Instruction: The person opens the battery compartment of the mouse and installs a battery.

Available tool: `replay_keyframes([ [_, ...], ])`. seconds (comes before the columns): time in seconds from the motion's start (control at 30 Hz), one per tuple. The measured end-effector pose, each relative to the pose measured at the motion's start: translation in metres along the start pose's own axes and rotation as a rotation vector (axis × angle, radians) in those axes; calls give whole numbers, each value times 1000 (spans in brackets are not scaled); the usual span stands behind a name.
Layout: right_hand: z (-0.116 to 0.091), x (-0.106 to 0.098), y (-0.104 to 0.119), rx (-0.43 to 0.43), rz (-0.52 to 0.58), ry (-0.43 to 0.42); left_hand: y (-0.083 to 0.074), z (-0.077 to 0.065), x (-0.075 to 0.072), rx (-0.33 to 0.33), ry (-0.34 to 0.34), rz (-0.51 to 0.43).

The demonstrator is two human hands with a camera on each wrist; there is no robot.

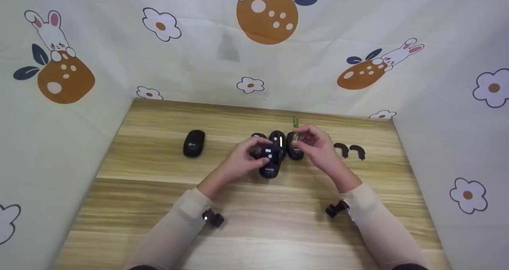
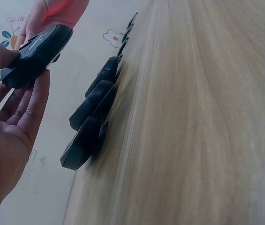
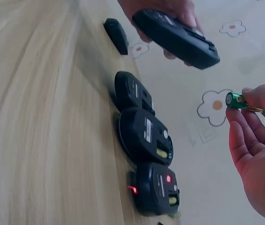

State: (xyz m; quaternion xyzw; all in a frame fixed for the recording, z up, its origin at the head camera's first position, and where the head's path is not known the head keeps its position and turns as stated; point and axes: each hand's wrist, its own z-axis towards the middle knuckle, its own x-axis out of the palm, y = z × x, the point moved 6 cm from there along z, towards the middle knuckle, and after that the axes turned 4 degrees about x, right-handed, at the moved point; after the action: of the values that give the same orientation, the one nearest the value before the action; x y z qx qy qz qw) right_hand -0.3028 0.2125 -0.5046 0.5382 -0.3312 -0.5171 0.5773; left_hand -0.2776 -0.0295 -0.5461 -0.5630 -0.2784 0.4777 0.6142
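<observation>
Turned underside up, a black computer mouse [image 1: 270, 167] is gripped in my left hand [image 1: 243, 155], thumb on one side and fingers on the other. In the left wrist view this mouse [image 2: 38, 55] is raised above the table. My right hand [image 1: 319, 147] pinches a small green battery [image 3: 236, 100] between thumb and fingers, to the right of the held mouse. Below the hands, three more black mice lie bottom up in a row: a left one [image 3: 131, 91], a middle one [image 3: 144, 133] and a right one [image 3: 153, 187]. Batteries show in the middle and right ones.
Another black mouse [image 1: 194, 143] lies right side up on the left of the wooden table [image 1: 159, 206]. A loose green battery [image 1: 296, 121] lies behind the row. Two curved black covers [image 1: 350, 150] are on the right. Patterned cloth [image 1: 199, 63] encloses the back and sides.
</observation>
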Motion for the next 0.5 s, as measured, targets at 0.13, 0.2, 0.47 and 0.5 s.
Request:
replay_keyframes([
  [0.13,-5,10,7,-25,20,41,0,0,0,13,2,7],
  [0.2,-7,15,11,-28,30,58,0,0,0,22,5,12],
  [0.47,-13,31,22,-23,7,94,-3,1,1,38,12,28],
  [0.5,-14,32,22,-27,-8,97,-3,1,1,40,14,25],
])
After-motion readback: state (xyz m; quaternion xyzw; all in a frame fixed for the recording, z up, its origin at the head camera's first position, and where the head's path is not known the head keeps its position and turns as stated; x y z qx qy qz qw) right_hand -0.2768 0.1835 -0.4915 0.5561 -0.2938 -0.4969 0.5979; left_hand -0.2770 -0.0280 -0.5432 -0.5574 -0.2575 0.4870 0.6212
